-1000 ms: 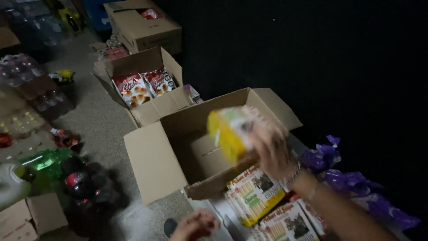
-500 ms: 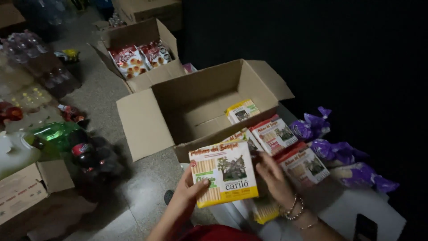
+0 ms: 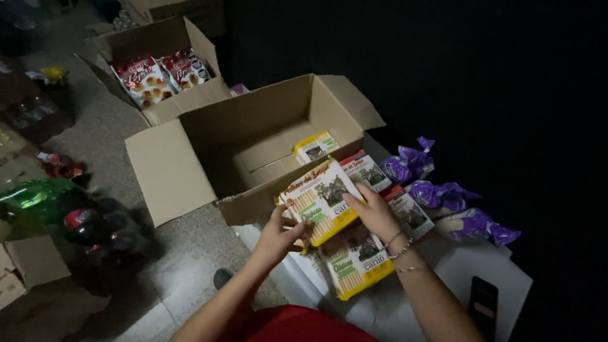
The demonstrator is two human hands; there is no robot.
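Head view looks down on both hands gripping one flat, rectangular packet of breadsticks [image 3: 318, 199], its glossy wrapper yellow and white with a dark picture panel. Left hand [image 3: 278, 235] pinches the packet's lower left edge, fingers curled under it; right hand [image 3: 373, 212] clasps the right edge, thin bracelets at its wrist. The packet is held tilted, just above the near flap of a large open cardboard box [image 3: 190, 164] of plain brown corrugated board. Inside the box one matching packet [image 3: 315, 147] lies flat against the far right wall. More of the same packets [image 3: 358, 266] are stacked below the hands on a white surface [image 3: 456, 278], and others lean just beside the right hand. Crinkled purple foil bags [image 3: 443, 196] lie to the right. A second open carton [image 3: 168, 104] farther back holds red snack bags [image 3: 142, 79]. Dark plastic bottles [image 3: 95, 228] with red caps stand on the speckled floor at left.
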